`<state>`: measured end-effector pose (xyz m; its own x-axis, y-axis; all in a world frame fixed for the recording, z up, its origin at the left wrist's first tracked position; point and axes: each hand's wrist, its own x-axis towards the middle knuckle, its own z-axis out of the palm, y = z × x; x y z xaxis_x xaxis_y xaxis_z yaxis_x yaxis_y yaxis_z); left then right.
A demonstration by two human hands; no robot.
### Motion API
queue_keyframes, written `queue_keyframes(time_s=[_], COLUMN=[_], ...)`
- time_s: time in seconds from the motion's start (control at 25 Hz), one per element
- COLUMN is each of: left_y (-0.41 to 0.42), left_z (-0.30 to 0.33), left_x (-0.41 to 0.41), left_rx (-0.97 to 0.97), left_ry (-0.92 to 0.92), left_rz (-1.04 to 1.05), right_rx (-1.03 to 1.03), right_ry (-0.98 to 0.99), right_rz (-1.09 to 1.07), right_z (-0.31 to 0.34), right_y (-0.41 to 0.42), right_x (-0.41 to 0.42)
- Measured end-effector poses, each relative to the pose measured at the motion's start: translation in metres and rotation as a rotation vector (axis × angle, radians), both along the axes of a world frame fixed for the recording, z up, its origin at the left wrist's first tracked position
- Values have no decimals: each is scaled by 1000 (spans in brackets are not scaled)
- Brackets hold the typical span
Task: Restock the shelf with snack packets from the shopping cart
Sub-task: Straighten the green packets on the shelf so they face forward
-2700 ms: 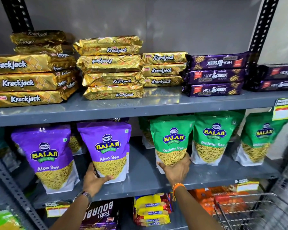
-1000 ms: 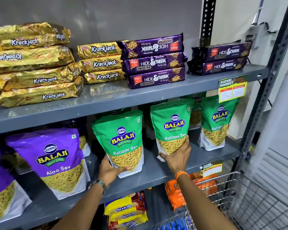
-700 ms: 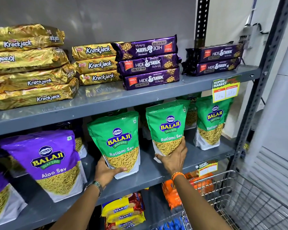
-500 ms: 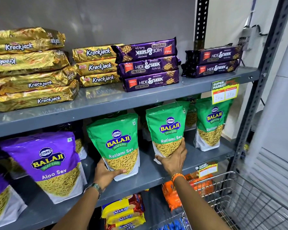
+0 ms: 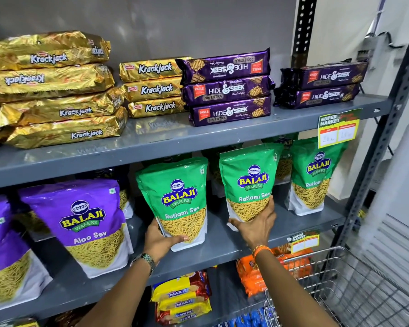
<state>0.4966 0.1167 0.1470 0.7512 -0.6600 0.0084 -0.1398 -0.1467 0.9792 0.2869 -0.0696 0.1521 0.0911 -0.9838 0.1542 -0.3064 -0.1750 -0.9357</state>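
Observation:
Two green Balaji Ratlami Sev pouches stand upright on the middle grey shelf [image 5: 222, 246]. My left hand [image 5: 161, 241] grips the bottom of the left green pouch [image 5: 177, 197]. The lower front of the right green pouch [image 5: 250, 180] is clasped by my right hand [image 5: 257, 225]. A third green pouch [image 5: 314, 175] stands further right, with more green pouches behind. Purple Aloo Sev pouches [image 5: 80, 220] stand to the left. The wire shopping cart [image 5: 354, 293] sits at lower right.
The top shelf [image 5: 151, 147] carries stacked gold Krackjack packs [image 5: 57, 100] and purple Hide & Seek packs [image 5: 229, 90]. A price tag [image 5: 338, 131] hangs from its edge. Marie biscuit packs [image 5: 182, 298] and orange packets [image 5: 253, 277] lie on the lower shelf. A perforated steel upright [image 5: 383, 142] stands at right.
The view has shifted right from the purple pouches to the green ones. Both hands stay on the two green pouches, which have barely moved over the last second.

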Motion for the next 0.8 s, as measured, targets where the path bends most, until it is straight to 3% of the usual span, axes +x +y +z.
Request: queue_keyframes(time_s=[0.8], left_y=[21], left_z=[8], left_x=[-1], left_rx=[21], left_ry=[-76], left_rz=[11], right_rx=[42], right_ry=[-31], right_rz=[-117], right_z=[35], right_y=[28], right_x=[5])
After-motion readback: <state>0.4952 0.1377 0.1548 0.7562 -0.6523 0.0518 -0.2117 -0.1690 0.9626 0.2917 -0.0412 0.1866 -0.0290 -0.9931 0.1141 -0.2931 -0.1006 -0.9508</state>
